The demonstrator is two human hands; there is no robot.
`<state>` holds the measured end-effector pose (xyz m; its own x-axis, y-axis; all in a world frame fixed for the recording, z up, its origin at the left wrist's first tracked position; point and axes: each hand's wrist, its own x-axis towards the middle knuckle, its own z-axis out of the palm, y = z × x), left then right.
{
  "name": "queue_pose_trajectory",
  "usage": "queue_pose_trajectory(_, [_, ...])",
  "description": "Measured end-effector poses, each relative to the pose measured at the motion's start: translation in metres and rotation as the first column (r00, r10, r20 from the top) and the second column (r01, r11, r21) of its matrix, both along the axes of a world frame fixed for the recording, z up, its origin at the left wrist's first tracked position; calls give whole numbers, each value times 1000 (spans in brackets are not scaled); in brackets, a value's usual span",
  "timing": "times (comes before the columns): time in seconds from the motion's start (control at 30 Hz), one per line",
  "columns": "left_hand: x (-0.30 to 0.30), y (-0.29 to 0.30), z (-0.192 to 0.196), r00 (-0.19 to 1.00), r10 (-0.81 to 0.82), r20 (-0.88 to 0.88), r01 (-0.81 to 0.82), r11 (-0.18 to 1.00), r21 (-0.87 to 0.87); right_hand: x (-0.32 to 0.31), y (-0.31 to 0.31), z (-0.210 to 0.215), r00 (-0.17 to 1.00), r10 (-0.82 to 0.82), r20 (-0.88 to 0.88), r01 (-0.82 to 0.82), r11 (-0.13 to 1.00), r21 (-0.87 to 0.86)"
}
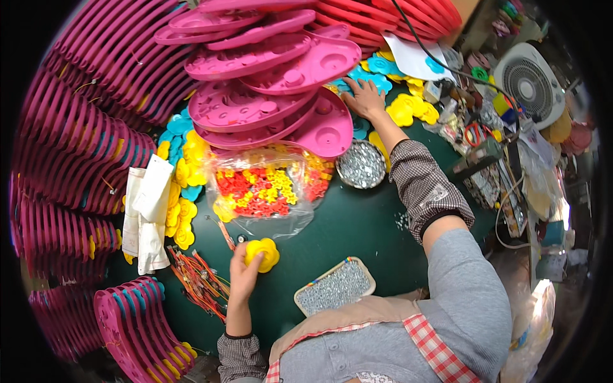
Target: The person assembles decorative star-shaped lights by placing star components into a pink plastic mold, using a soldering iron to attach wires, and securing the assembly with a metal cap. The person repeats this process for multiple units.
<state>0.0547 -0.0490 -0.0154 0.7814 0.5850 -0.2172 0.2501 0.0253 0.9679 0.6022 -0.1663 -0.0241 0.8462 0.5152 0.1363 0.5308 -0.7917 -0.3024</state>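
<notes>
Head view: my left grip (243, 267) closed on a yellow flower piece (265, 254), above the worktop (357, 226).
Looks light, stiff, slick; best pinched by a petal edge. Right grip (366, 100): fingers spread at blue flower pieces (378, 66). Clear bag of small parts (258, 191) and bowl of metal bits (361, 164) intervene; pink panels (255, 105) crowd my right grip.

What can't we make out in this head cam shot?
All head view:
- Underside of the yellow flower piece in the left hand: faces away from the camera.
- Whether the right hand grips a blue flower piece: its own back hides the palm.
- Exact shape of the silvery parts: too small.
- Upper-left pink panels: cut off by the lens's dark rim.
</notes>
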Motion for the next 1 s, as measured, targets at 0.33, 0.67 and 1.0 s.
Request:
queue_pose_trajectory(0.33, [-54, 23, 0, 988, 125, -92, -106, 977, 183, -113, -108, 18, 983, -145, -114, 136, 987, -88])
queue_pose_trajectory(0.67, [-32, -114, 55, 969, -227, -101, 223, 619, 753, -112, -145, 8, 998, -66, 4, 66, 997, 34])
queue_pose_trajectory(1.0, [-16, -156, 11, 952, -281, -118, 247, 484, 840, -134, -164, 16, 922, 256, 291, -235, 966, -105])
